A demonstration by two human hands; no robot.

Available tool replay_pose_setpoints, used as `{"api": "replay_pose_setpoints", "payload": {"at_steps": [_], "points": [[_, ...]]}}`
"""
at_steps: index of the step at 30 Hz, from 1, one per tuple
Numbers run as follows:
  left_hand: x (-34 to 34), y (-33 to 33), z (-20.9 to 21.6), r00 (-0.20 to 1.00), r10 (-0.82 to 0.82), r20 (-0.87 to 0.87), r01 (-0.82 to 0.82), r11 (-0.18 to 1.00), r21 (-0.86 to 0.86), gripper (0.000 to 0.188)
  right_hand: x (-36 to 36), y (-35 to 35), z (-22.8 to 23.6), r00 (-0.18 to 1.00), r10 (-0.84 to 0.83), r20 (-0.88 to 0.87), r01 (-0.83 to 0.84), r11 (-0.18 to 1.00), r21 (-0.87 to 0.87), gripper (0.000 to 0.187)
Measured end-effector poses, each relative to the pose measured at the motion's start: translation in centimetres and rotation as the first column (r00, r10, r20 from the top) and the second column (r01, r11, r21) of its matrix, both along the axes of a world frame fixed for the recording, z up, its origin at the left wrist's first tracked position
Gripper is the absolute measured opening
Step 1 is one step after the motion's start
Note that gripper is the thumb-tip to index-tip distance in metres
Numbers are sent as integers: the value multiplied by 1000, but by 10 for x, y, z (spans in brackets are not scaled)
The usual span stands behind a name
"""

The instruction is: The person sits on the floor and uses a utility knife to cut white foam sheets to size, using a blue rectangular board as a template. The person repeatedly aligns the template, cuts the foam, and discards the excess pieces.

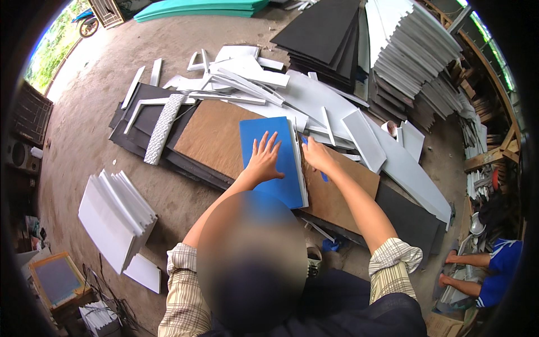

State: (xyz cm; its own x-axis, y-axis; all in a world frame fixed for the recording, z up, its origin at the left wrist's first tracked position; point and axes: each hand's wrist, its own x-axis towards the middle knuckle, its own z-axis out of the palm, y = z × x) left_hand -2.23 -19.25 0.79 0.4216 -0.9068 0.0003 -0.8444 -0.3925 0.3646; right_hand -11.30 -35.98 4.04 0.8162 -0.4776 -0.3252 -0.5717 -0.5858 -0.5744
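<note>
A blue rectangular sheet [270, 157] lies over white foam sheets [304, 188], whose edge shows along its right side. Both rest on a brown wooden board [210, 132]. My left hand [264, 162] presses flat on the blue sheet with its fingers spread. Close to the sheet's right edge, my right hand [319, 156] is closed round a slim blue cutter knife [324, 177]. Its handle shows at both ends of the fist; the blade cannot be made out.
White foam offcuts [241, 76] lie heaped beyond the board. Dark sheets [325, 33] and white sheets [415, 53] are stacked at the far right. A white foam stack [115, 216] stands on the floor at left. Another person's legs [469, 272] show at lower right.
</note>
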Motion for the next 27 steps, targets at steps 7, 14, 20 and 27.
{"api": "replay_pose_setpoints", "payload": {"at_steps": [7,14,20,27], "points": [[20,-23,-17,992,46,-116,-15,967,253,135,72,-25,-27,992,106,-74,-116,982,-147,34],[20,-33,-13,992,60,-115,-22,951,309,135,99,-24,-43,980,58,-192,-91,982,-168,33],[22,-28,-15,992,76,-104,-51,972,230,135,131,-29,-17,867,158,-472,-144,987,68,27],[17,-25,-18,989,111,-93,-93,978,186,134,59,-1,-22,896,164,-413,-51,961,273,22]]}}
